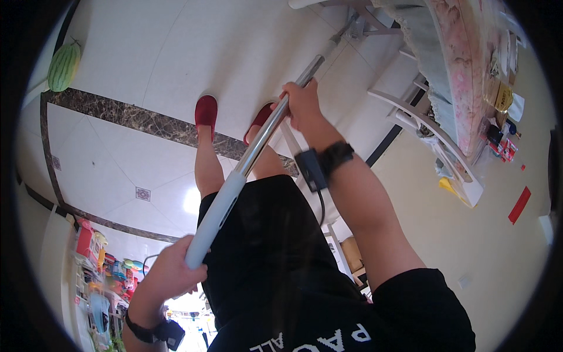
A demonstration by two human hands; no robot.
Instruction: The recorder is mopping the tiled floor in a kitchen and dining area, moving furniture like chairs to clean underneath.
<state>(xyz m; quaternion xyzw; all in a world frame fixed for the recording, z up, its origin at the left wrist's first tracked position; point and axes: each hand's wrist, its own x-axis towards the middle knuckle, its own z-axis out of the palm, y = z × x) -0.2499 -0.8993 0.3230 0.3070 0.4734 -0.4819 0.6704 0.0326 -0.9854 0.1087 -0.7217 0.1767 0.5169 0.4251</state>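
Observation:
A long pole [259, 145] with a chrome shaft and a pale grip [217, 215] runs diagonally across my body. My left hand [173, 268] is closed round the butt end of the grip, beside my left hip. Farther along, my right hand [305, 105] grasps the chrome shaft above my right foot. Beyond it the pole reaches to the floor by the legs of white furniture [374, 20]. Its far end is blurred and partly hidden there, so the tool's head cannot be made out.
To the right stands a table with a pink floral cloth [453, 66], bearing several items. A white chair [433, 127] is tucked against it. A watermelon [64, 67] lies at the far left. Shelves with colourful goods [103, 264] stand lower left. Red slippers [206, 112] are on my feet.

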